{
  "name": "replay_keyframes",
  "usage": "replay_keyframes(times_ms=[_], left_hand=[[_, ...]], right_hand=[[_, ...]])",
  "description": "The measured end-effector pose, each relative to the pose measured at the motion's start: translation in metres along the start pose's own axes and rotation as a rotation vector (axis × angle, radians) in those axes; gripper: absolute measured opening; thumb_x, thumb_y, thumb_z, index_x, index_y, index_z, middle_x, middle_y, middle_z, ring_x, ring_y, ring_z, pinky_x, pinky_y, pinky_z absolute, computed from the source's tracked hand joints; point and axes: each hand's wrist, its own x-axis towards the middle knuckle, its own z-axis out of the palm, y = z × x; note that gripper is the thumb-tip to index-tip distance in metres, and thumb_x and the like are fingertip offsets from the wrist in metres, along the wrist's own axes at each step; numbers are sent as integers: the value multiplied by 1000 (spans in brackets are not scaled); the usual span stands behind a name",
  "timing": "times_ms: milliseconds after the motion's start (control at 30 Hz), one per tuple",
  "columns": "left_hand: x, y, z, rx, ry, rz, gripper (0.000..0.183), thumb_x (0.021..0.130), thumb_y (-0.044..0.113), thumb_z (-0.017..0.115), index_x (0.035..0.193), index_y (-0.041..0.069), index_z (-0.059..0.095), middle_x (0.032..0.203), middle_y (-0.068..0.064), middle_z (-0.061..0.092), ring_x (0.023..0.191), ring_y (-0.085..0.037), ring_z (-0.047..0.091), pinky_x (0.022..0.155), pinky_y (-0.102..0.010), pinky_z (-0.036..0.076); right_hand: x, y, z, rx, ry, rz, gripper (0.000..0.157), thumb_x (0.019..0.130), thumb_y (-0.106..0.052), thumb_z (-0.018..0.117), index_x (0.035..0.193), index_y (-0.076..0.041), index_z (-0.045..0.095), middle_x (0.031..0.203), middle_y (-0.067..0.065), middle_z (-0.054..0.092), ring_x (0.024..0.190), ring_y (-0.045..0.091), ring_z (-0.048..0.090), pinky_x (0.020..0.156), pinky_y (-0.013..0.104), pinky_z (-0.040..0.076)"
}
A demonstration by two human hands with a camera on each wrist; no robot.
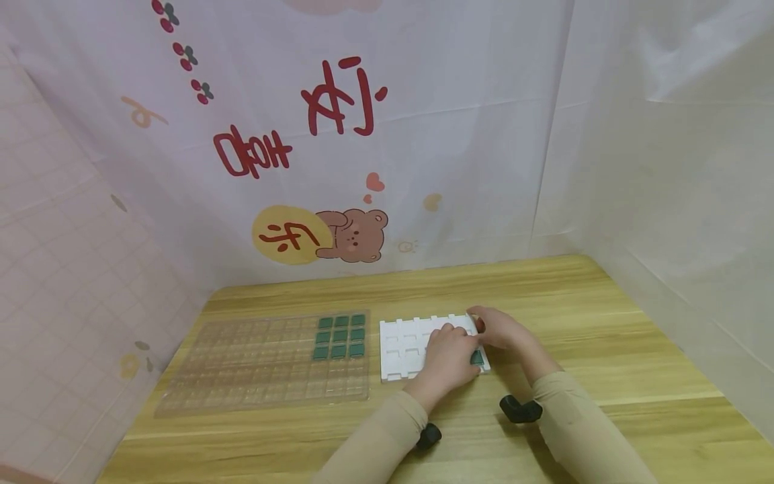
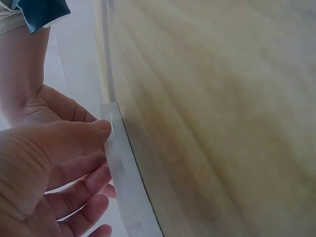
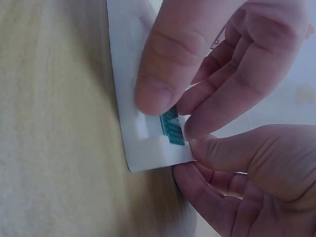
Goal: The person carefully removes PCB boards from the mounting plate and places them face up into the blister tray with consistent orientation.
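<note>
A white tray (image 1: pixel 394 346) with rows of shallow compartments lies in front of me. One small green square tile (image 3: pixel 173 128) sits at its right-front corner. My left hand (image 1: pixel 449 354) reaches over the tray's right half; in the right wrist view its thumb and a finger pinch the tile from two sides. The right hand (image 1: pixel 500 329) grips the tray's right edge, thumb above and index finger below, close to the same corner. The fingers partly cover the tile and the compartments under them.
Left of the white tray lies a clear plastic tray (image 1: pixel 260 383) with many cells, several holding green tiles (image 1: pixel 340 335). Both stand on a wooden table (image 1: pixel 544 289), with a printed cloth (image 1: pixel 471 148) hanging behind. Black wrist mounts (image 1: pixel 520 409) stick out by the sleeves.
</note>
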Motion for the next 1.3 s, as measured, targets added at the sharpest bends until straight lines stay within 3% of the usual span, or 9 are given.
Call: replay_keyframes(times_ms=[800,1300], left_hand=[[8,0,5,-53,-44,-57,11,77,31,78,81,27,69,80,8,59,75,-15,45,66,-29,37],[11,-3,6,-107,-55,-66,21,74,28,79,64,28,61,69,10,53,71,-14,43,64,-29,36]], right_hand=[[3,6,3,21,1,-18,66,78,3,73,137,13,44,85,8,57,77,22,51,69,35,44],[3,5,2,-1,7,-24,68,77,2,75,136,14,44,87,10,58,79,23,52,71,36,45]])
